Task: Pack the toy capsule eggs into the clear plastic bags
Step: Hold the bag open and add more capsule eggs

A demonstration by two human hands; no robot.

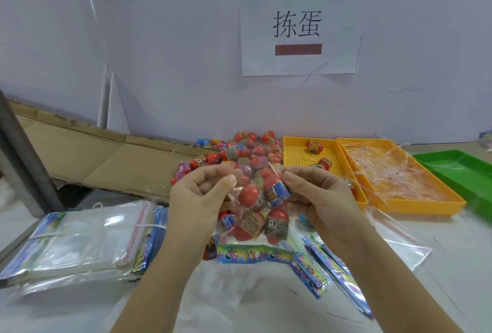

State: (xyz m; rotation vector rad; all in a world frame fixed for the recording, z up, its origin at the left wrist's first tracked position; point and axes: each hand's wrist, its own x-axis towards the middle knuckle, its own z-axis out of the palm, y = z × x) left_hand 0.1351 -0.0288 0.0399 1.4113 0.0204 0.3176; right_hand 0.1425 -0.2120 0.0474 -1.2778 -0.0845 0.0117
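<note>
We face a plain white wall w/ a paper sign stuck on it, centre-right, bearing two big printed chars. One of its two brown strips is at its top-left corner, the other under the chars. At left a grey metal post slants up in front of flattened brown cardboard, which lies along the wall's foot from the left edge to approx. mid-frame. Below us is a white table, and the light is soft & even.

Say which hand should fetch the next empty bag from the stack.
Left, probably. The stack lies beside the left hand; the right hand would have to cross the filled bag both pinch.
</note>
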